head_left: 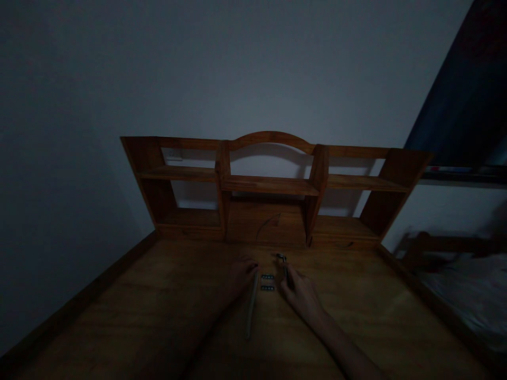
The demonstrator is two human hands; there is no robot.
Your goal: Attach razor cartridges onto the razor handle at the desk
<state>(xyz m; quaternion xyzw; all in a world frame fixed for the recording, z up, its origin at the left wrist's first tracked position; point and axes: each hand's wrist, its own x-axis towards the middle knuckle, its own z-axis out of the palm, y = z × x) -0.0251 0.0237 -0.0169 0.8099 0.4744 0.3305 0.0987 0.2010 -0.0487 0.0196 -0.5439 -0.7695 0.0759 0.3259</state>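
Observation:
The room is dim. My left hand (241, 274) rests on the wooden desk (138, 316), fingers curled at the top end of a long pale rod (251, 306) that lies along the desk toward me. My right hand (299, 293) is closed round a small metal tool (282, 259) whose head sticks up past my fingers. Two short dark strips of small parts (268, 282) lie between my hands.
A wooden shelf unit (269, 184) with an arched top stands at the back of the desk against a pale wall. A raised rim (79, 301) runs along the desk's left side. To the right, a bed or bench (467, 295) and a dark panel (467, 95).

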